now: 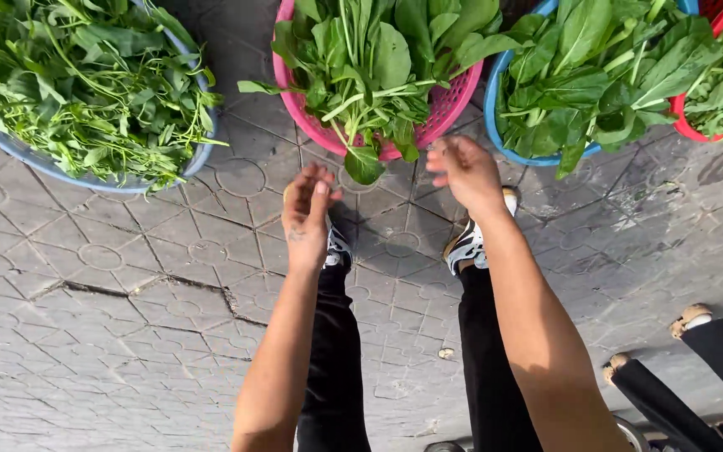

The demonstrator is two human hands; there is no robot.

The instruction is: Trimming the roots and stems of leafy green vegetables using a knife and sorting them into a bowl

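Note:
My left hand (307, 213) hangs over the paving just short of a pink basket (452, 107) heaped with broad green leaves (378, 59); its fingers are loosely curled and hold nothing. My right hand (464, 170) is a little farther forward, below the pink basket's near rim, fingers bent and apart, with nothing in it. One leaf droops over the rim between the two hands. Neither hand touches the basket or the greens.
A pale blue tub (18, 151) of thin-stemmed greens stands at the left. A blue basket (495, 125) and a red basket (696, 132) of leaves stand at the right. Patterned grey paving (127, 318) lies underfoot. Another person's dark-trousered legs (713, 351) are at the lower right.

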